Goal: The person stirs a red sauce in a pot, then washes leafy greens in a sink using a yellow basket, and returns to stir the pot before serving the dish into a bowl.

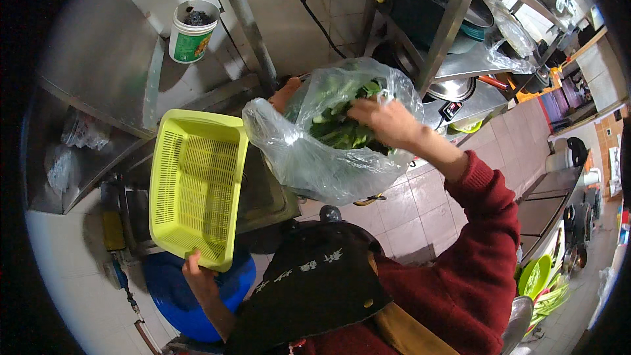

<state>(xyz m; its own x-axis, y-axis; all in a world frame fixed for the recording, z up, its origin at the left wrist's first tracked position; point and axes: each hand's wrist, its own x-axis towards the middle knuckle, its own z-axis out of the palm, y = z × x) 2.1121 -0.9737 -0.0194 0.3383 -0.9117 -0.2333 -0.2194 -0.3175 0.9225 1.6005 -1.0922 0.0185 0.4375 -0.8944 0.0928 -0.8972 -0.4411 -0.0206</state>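
Two bare hands at work beside a steel sink (266, 200). Left hand (197, 275) closed around the near rim of a yellow-green perforated plastic basket (197, 184), which sits tilted over the sink above a blue plastic tub (197, 296). Right hand (388, 121), red-sleeved, reaches into a clear plastic bag (315, 158) of leafy green vegetables (338, 128), fingers curled; whether they grip leaves cannot be told.

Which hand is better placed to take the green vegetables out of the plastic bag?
Probably the right hand: it already reaches into the open plastic bag, on the leafy greens. The left hand is busy gripping the yellow basket by its lower edge, apart from the bag.
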